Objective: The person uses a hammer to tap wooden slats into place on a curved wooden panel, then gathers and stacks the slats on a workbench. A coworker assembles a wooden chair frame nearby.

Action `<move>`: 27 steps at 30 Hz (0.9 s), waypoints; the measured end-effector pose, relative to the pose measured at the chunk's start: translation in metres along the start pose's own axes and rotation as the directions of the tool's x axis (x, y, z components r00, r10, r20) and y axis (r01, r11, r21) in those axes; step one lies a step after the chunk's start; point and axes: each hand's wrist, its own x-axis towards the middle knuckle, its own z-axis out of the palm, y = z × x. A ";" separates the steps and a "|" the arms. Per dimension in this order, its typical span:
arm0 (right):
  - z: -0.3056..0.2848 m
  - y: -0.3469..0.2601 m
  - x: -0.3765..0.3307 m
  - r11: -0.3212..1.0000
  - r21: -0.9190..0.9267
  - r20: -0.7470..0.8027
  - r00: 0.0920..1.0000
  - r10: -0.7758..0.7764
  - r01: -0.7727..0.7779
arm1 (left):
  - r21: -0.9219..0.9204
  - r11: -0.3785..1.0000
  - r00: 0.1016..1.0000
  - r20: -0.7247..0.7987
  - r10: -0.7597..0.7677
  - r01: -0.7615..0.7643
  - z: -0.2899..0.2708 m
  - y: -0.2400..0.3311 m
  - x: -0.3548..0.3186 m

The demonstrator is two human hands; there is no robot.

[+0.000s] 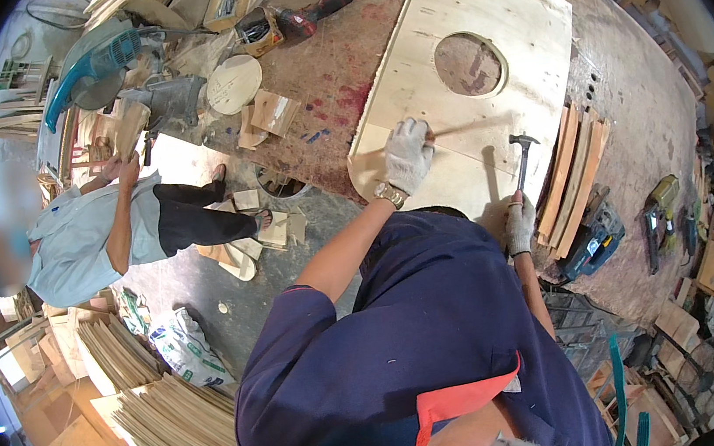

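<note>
Laid flat on the workshop floor (339,66): a guitar-shaped plywood panel (457,18) with a round hole (468,64) cut through it, face up so the surface can be worked from above. Just beside its right edge, a fan of narrow wooden strips (576,176), within reach; below these, a blue-black power tool (592,238). Farther left, a seated person (103,234) in a light shirt among offcuts, busy with other wood, well apart from the panel. Stacks of thin plywood sheets (177,420) at lower left.

Gloved left hand (407,155) resting on the panel's lower part, fingers closed together around something small and thin, seemingly pinned upright against the wood; too small to name with certainty. Gloved right hand (519,224) clamped round the handle of a claw hammer (523,156), head raised above the panel just right of the left hand, held high as if for striking room. Gold wristwatch (389,194) on the left wrist.
</note>
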 end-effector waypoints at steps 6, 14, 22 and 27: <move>-0.010 0.005 -0.002 0.932 0.334 0.042 0.989 0.138 -0.144 | -0.575 0.745 0.878 -0.093 -0.469 0.337 -0.025 0.003 0.029; -0.008 0.018 0.007 0.886 0.404 0.001 0.969 0.249 -0.228 | -0.436 -0.548 0.348 0.900 -0.263 0.714 0.037 -0.025 -0.030; -0.003 0.008 0.007 0.929 0.322 -0.016 0.980 0.199 -0.184 | 0.240 0.952 0.982 0.066 0.178 -0.189 0.010 -0.003 -0.017; 0.000 -0.005 0.001 0.926 0.312 -0.021 0.973 0.230 -0.212 | 0.289 0.902 0.939 0.224 0.262 -0.321 0.025 -0.043 0.004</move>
